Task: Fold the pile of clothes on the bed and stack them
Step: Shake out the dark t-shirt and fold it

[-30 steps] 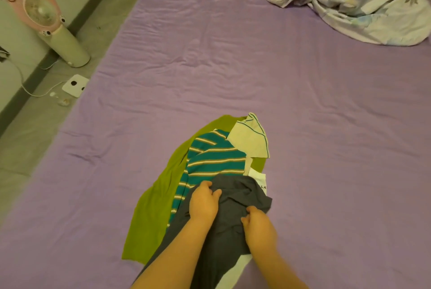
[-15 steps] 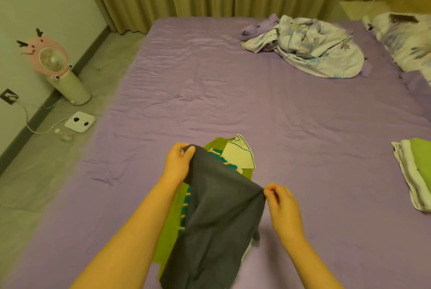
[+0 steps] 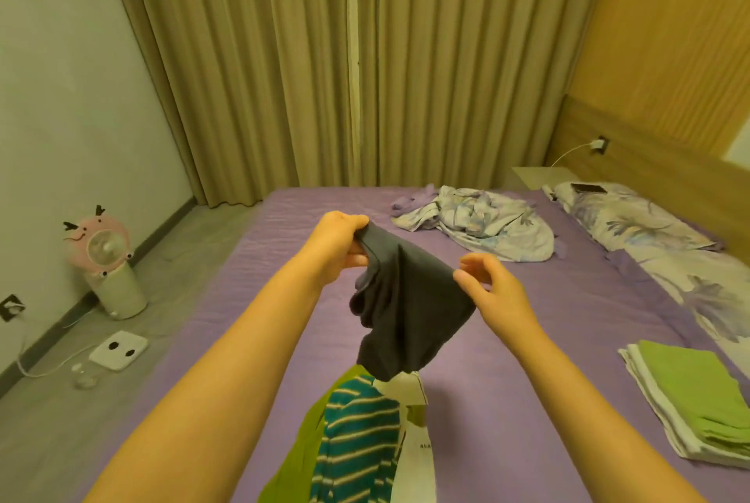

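The bed (image 3: 507, 340) has a purple sheet with small wrinkles. At its near edge lies a pile of clothes (image 3: 357, 441): an olive green piece, a teal striped piece and a white one. On the right side lies a folded stack (image 3: 690, 401) with a green cloth on top. At the far end lies a crumpled floral blanket (image 3: 479, 222), and along the right edge floral pillows (image 3: 649, 234).

On the floor (image 3: 52, 421) stand a pink fan (image 3: 107, 263) and a white scale (image 3: 118, 350).
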Demonstrator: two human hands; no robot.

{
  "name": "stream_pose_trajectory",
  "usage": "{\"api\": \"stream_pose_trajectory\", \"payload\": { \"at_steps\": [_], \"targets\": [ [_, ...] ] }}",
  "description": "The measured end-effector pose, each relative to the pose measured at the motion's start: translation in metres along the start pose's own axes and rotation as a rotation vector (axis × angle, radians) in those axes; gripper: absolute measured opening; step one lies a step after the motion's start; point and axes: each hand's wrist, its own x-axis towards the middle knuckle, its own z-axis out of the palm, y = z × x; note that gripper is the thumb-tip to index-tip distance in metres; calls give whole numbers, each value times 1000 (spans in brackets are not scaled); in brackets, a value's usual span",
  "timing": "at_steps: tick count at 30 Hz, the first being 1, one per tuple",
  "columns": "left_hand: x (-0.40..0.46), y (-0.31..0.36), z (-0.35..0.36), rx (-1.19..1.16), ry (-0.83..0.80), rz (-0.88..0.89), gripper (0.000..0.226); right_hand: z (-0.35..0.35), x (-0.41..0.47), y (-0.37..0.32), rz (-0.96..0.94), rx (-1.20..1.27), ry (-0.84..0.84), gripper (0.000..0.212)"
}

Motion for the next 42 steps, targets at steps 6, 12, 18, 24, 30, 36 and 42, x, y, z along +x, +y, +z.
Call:
{"api": "stream_pose_trajectory", "payload": {
  "at_steps": [6,12,18,24,30,36,42],
  "targets": [
    [-15,57,41,-43,-242,90,11,15,14,-70,-116,164,-115,65],
    [-20,40,39,78,-253,263,9,-4,9,-69,-58,343,9,17],
    [-16,-29,34,200,-549,89,53,-36,-5,-67,-1,451,30,20],
    [-17,-37,53,31,-559,93,19,-73,-24,-49,104,321,157,17],
    [-25,-5,92,-90,-637,11,21,-90,-44,-32,49,151,163,31],
    [-43,23,135,-53,-583,42,22,-108,-54,-26,-120,-34,146,43],
    [-57,46,163,44,-590,89,17,-136,-55,-22,-418,-289,-3,40]
  ]
}}
